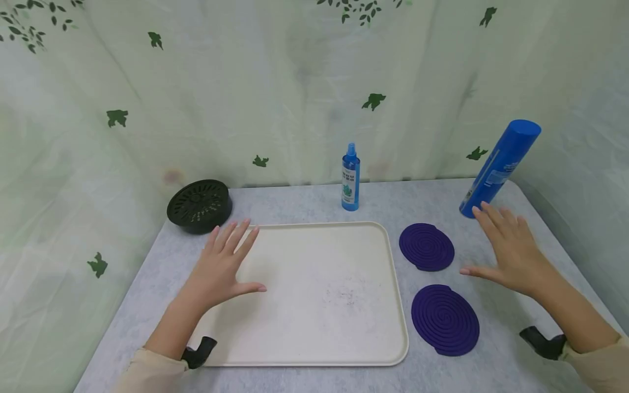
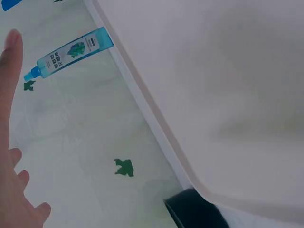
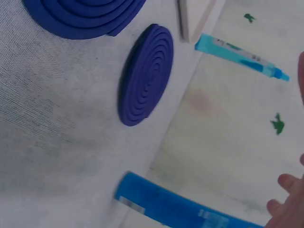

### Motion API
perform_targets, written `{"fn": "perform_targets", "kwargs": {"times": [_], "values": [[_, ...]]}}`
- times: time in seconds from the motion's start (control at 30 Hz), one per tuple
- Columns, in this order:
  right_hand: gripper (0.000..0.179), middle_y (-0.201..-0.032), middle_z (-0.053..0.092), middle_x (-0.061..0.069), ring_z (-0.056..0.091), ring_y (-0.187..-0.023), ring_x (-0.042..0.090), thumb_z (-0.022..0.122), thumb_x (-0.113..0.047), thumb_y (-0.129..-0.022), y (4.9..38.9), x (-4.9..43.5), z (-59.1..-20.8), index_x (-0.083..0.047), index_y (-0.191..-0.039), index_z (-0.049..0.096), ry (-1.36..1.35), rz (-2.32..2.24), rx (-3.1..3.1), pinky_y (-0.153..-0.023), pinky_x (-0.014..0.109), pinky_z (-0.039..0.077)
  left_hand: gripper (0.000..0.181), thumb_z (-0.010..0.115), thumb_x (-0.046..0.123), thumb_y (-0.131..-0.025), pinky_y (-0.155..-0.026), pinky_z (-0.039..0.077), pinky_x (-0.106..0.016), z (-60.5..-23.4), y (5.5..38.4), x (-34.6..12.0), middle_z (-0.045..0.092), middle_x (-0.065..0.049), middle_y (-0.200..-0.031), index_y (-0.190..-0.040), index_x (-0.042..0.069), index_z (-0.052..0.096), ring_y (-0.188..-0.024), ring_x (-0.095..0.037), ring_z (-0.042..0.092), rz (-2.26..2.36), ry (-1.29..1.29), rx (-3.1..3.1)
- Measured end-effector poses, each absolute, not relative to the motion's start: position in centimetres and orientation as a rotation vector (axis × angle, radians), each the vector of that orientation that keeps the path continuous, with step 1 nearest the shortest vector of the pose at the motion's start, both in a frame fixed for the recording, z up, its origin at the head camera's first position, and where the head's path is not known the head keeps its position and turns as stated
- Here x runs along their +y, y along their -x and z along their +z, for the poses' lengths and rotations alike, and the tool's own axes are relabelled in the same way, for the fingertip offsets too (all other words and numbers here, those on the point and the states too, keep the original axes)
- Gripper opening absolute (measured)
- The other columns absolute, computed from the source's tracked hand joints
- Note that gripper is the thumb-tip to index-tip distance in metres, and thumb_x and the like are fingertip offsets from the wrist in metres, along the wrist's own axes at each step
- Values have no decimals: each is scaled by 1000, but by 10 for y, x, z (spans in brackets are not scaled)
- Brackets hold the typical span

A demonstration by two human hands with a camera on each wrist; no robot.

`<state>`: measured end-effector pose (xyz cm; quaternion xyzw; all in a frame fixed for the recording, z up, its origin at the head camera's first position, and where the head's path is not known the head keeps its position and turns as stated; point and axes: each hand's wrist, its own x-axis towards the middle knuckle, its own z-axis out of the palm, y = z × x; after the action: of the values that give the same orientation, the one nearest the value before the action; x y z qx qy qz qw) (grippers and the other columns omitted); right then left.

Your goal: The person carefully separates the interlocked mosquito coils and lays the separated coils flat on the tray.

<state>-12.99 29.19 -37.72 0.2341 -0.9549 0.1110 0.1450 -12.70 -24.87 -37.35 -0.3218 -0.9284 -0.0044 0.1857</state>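
My left hand [image 1: 221, 273] hovers with spread fingers over the left part of a cream rectangular tray [image 1: 314, 295], holding nothing. Its fingertips are nearest a round black slotted container [image 1: 199, 204] at the table's back left corner. Over the right side, my right hand [image 1: 513, 254] is also spread and holds nothing. A tall blue can [image 1: 498, 169] stands just beyond its fingertips in the head view; whether they touch it I cannot tell. Two purple spiral coasters, a back one [image 1: 426, 246] and a front one [image 1: 445, 320], lie between the tray and the right hand.
At the table's back edge, behind the tray, stands a blue spray bottle [image 1: 350, 177] with a white label. A pale curtain [image 1: 295, 82] with green leaf shapes hangs behind and around the grey table [image 1: 275, 204]. Dark marks speckle the tray's surface.
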Motion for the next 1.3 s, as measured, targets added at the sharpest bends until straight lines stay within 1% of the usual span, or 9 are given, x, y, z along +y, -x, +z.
{"fn": "perform_targets", "kwargs": {"times": [0.13, 0.23, 0.43, 0.67, 0.8, 0.9, 0.97, 1.13, 1.3], "values": [[113, -140, 21, 27, 12, -129, 44, 82, -36, -59, 144, 292, -388, -4, -143, 13, -692, 600, -2726, -101, 62, 10, 103, 39, 78, -71, -103, 16, -55, -377, 135, -227, 15, -13, -147, -144, 9, 17, -129, -36, 20, -131, 1000, -2499], [111, -140, 20, 29, 13, -128, 44, 83, -29, -61, 152, 289, -397, -6, -143, 12, -619, 783, -2783, -98, 65, 15, 101, 39, 76, -73, -104, 18, -52, -381, 141, -206, 17, -14, -146, -143, 6, 17, -128, -36, 23, -191, 1046, -2413], [108, -141, 19, 29, 18, -125, 49, 79, -34, -66, 167, 283, -417, -5, -144, 10, -505, 960, -2872, -91, 67, 21, 105, 43, 74, -73, -106, 19, -47, -397, 153, -159, 18, -15, -146, -142, 0, 15, -129, -33, 22, -278, 1100, -2339], [105, -140, 19, 31, 17, -126, 46, 77, -31, -70, 183, 280, -444, 3, -142, 9, -467, 1065, -2926, -97, 62, 19, 115, 59, 70, -66, -108, 17, -39, -415, 160, -100, 21, -19, -143, -140, -5, 13, -133, -27, 15, -391, 1125, -2373], [105, -138, 20, 33, 23, -122, 49, 77, -33, -70, 188, 280, -453, 6, -140, 8, -458, 1092, -2988, -95, 62, 23, 119, 66, 65, -63, -109, 13, -33, -420, 160, -70, 16, -17, -145, -141, -4, 9, -134, -23, 11, -444, 1091, -2449], [105, -136, 22, 34, 29, -116, 51, 76, -35, -71, 192, 282, -459, 8, -139, 8, -444, 1088, -3044, -93, 62, 26, 119, 66, 65, -64, -109, 9, -29, -425, 161, -48, 15, -16, -146, -141, -3, 8, -134, -23, 12, -457, 1052, -2545], [104, -134, 24, 35, 31, -115, 51, 75, -36, -71, 194, 283, -464, 10, -138, 11, -443, 1048, -3072, -92, 62, 27, 119, 65, 67, -64, -109, 8, -27, -430, 162, -34, 16, -16, -146, -141, -3, 7, -133, -23, 13, -478, 1034, -2610], [96, -130, 30, 37, 27, -117, 50, 74, -39, -72, 197, 285, -472, 14, -134, 23, -438, 901, -3108, -93, 63, 23, 121, 62, 70, -62, -109, 6, -24, -445, 168, -4, 18, -16, -145, -142, -1, 6, -133, -23, 14, -513, 995, -2735], [89, -129, 29, 36, 25, -117, 52, 72, -40, -73, 199, 284, -472, 15, -129, 31, -448, 801, -3133, -91, 65, 23, 120, 66, 69, -59, -108, 12, -24, -459, 174, 20, 21, -15, -144, -141, -1, 12, -132, -25, 19, -554, 941, -2822]]}}
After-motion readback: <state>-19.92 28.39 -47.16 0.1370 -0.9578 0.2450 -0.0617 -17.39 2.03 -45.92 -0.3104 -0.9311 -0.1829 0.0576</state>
